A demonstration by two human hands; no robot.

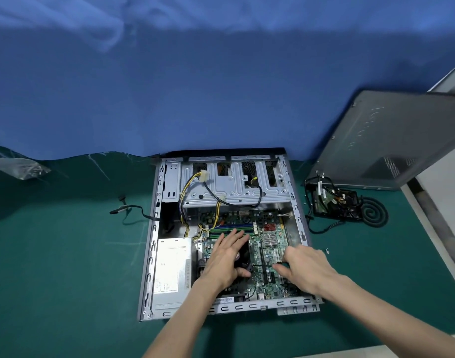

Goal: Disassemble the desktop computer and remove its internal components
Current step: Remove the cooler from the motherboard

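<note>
The open desktop case (154, 228) lies flat on a green mat, with the green motherboard (270, 228) exposed. A silver power supply (172, 267) sits at its lower left and a metal drive cage (221, 187) spans the far end. My left hand (226, 257) rests flat on the black CPU fan (243, 254), fingers spread. My right hand (306, 267) pinches a thin black tool (264, 265) that lies level over the board, its tip near the fan's right edge. Yellow and black power cables (193, 182) loop from the cage down to the board.
The grey side panel (391, 140) leans at the right. A removed black part with tangled cables (335, 202) and a black coil (373, 211) lie beside the case. Small screws (327, 251) lie on the mat. A loose cable (128, 209) lies left. Blue cloth hangs behind.
</note>
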